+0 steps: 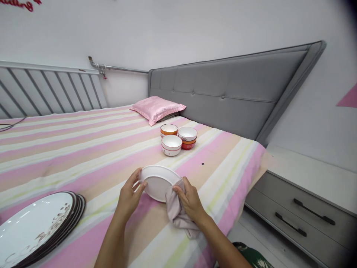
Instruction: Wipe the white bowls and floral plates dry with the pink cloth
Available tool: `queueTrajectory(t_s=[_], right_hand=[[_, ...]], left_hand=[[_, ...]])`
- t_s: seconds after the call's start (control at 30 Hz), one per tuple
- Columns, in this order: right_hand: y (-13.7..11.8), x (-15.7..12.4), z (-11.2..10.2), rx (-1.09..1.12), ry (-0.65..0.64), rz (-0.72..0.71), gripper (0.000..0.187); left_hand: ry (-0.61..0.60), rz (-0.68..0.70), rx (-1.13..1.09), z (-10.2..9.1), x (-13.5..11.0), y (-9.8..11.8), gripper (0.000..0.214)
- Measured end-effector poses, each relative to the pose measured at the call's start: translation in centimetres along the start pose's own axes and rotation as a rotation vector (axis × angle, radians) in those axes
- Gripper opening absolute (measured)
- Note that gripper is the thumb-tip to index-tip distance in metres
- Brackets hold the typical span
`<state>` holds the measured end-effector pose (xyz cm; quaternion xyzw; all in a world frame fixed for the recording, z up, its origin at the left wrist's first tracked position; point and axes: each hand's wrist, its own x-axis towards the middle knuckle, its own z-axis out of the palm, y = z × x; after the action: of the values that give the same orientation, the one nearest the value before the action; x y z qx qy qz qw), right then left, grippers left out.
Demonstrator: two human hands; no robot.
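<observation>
A white plate is held up above the striped bedsheet, tilted with its underside or inner face toward me; I cannot tell which. My left hand grips its left rim, thumb on the near face. On the right rim, my right hand pinches a greyish-pink cloth against the plate, and the cloth hangs down below the fingers. Beyond the plate stand three short stacks of bowls: a white pair in front, an orange-banded stack behind, and a white bowl atop orange and red ones.
A stack of large oval plates with dark rims and a brown floral pattern lies at the lower left. A pink pillow rests by the grey headboard. At the right is a nightstand with black handles. A small dark speck lies on the sheet.
</observation>
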<state>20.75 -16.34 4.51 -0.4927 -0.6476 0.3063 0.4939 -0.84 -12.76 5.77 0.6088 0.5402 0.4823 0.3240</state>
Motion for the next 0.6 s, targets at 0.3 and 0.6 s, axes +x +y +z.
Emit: queueTrajectory(t_s=[0.3,0.6], right_hand=[[-0.1,-0.2,-0.5,0.277,-0.229,0.048,0.017],[-1.5,-0.8,-0.4,0.267,-0.361,0.018,0.01]], left_hand=[[0.039,-0.07,0.01,0.0,-0.1,0.5,0.063],[-0.029,-0.504,-0.018,-0.8,-2.0,4.5,0.069]])
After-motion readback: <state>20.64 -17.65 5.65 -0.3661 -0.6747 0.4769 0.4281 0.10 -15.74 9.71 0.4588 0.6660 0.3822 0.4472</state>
